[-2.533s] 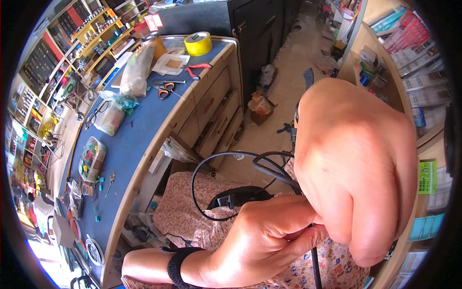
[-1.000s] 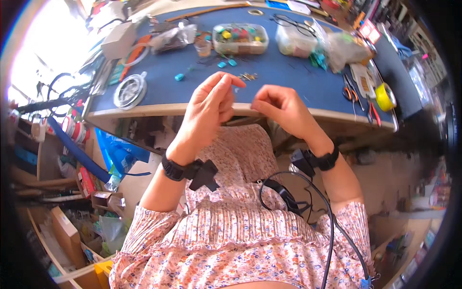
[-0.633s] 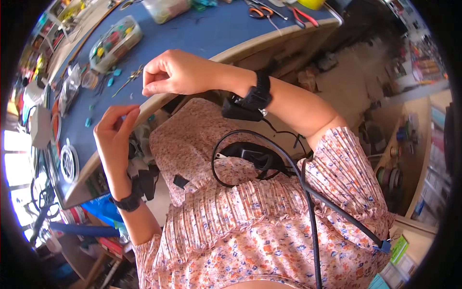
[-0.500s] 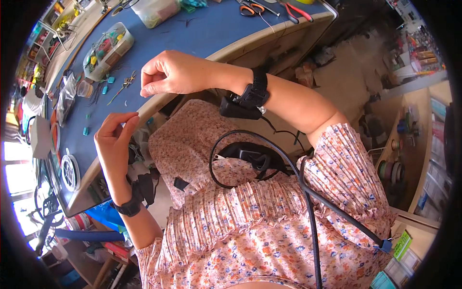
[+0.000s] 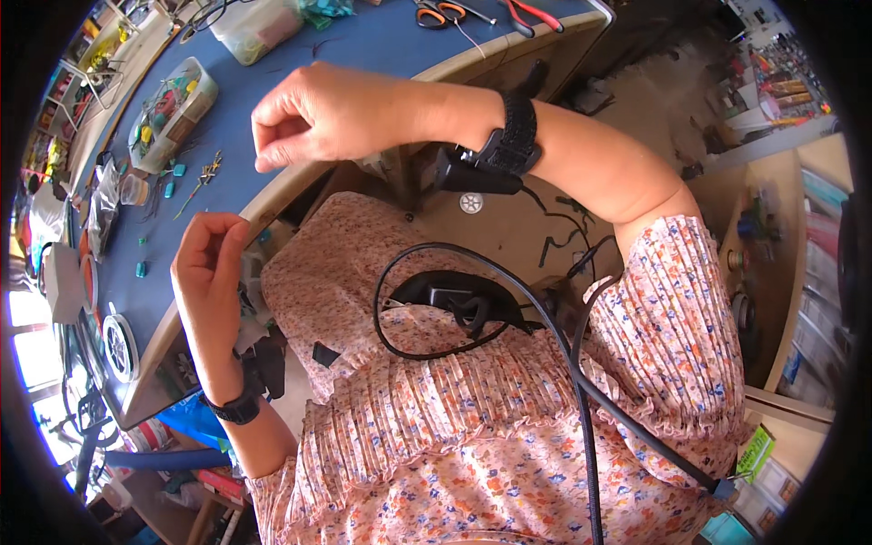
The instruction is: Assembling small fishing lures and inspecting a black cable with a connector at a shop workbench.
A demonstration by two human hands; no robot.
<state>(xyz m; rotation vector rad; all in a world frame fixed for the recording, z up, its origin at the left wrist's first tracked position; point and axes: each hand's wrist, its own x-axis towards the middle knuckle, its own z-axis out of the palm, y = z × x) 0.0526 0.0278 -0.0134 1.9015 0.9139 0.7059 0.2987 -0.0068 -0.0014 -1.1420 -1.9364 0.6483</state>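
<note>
Above the front edge of the blue-topped table (image 5: pixel 354 64), my right hand (image 5: pixel 320 116) is held with fingers curled and thumb pressed toward the index finger. My left hand (image 5: pixel 207 263) is lower and to the left, its thumb and forefinger also together. Whatever lies in either pinch, if anything, is too small to make out. Between the hands and the far side lies a small bunch of thin green-and-gold stems (image 5: pixel 202 182). A few teal pieces (image 5: pixel 170 189) are beside it. Both wrists wear black straps.
A clear box of small coloured parts (image 5: pixel 173 113) and a clear cup (image 5: pixel 134 189) stand at the left. A white spool (image 5: pixel 119 348) is near the left edge. Orange-handled scissors (image 5: pixel 440 13) and red-handled pliers (image 5: pixel 527 16) lie at the top. A black cable (image 5: pixel 536 300) loops over my lap.
The view has shifted slightly, so the table things sit further left. My right forearm has moved outward a little, and my hands stay pinched with a gap between them.
</note>
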